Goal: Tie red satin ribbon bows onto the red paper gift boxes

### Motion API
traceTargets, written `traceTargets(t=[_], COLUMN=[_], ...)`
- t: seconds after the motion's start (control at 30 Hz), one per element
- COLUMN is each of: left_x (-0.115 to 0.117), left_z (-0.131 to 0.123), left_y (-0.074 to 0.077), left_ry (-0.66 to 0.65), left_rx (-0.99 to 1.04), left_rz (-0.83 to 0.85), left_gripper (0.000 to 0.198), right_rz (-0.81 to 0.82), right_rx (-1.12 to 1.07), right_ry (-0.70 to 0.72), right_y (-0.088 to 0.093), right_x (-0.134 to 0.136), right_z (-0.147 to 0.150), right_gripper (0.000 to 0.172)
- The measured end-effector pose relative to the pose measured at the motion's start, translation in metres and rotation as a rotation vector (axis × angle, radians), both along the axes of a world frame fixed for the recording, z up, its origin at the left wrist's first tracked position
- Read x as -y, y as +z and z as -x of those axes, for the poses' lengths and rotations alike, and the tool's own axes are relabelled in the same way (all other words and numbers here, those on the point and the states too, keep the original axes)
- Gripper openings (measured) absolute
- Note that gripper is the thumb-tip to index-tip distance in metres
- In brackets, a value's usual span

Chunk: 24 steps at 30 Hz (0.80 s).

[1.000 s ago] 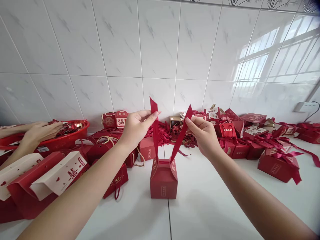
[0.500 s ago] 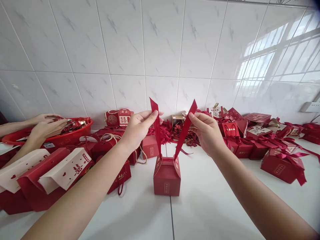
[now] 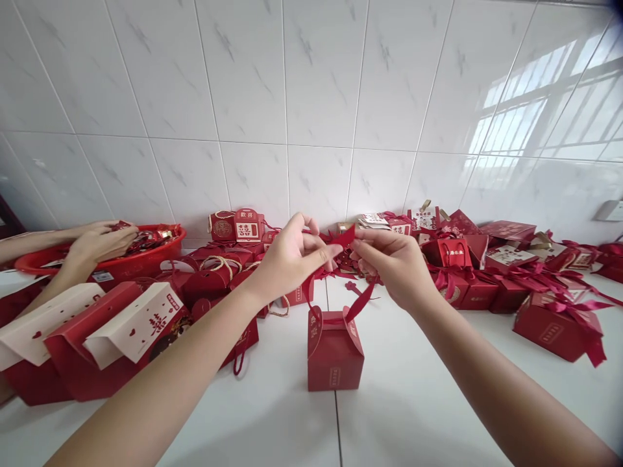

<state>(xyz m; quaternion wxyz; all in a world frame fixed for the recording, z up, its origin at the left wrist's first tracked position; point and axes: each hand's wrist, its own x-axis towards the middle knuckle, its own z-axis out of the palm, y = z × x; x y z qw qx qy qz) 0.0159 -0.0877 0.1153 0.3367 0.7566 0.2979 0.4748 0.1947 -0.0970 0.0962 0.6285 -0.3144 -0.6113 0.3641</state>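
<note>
A small red box (image 3: 335,360) stands upright on the white table, with a red ribbon (image 3: 361,300) threaded through its top flaps. Above the box, my left hand (image 3: 298,254) and my right hand (image 3: 395,263) are close together. The fingers of my left hand are closed round a part of the ribbon, thumb pointing right. My right hand pinches the ribbon near its pointed end, which sticks up between the two hands. How the two ribbon ends lie between the fingers is partly hidden.
Bagged red and white gift boxes (image 3: 131,331) stand at the left. Behind them, another person's hands (image 3: 100,243) are over a red basin (image 3: 178,243) of wrapped items. Ribboned red boxes (image 3: 555,324) are piled at the right, before a tiled wall (image 3: 318,97).
Both hands have come together above the box from being apart. The ribbon ends, upright and separate before, now meet between the fingers. The box appears slightly lower and further right.
</note>
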Motion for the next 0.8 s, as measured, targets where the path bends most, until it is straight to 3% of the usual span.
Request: traceTargets(t=[0.2, 0.43, 0.67, 0.8], left_x=[0.001, 0.004, 0.002, -0.001], left_z=[-0.001, 0.007, 0.01, 0.008], left_y=[-0.01, -0.011, -0.016, -0.018], left_ry=[-0.127, -0.177, -0.22, -0.112], left_rx=[-0.041, -0.118, -0.001, 0.034], left_rz=[0.058, 0.223, 0.417, 0.474], left_gripper=[0.034, 0.024, 0.019, 0.017], right_rz=[0.06, 0.033, -0.211, -0.432], right_rx=[0.08, 0.157, 0.413, 0.725], right_ry=[0.264, 0.239, 0.311, 0.321], right_y=[-0.01, -0.022, -0.022, -0.018], right_x=[0.016, 0.011, 0.013, 0.013], right_z=[0.003, -0.004, -0.015, -0.018], right_gripper=[0.023, 0.022, 0.02, 0.02])
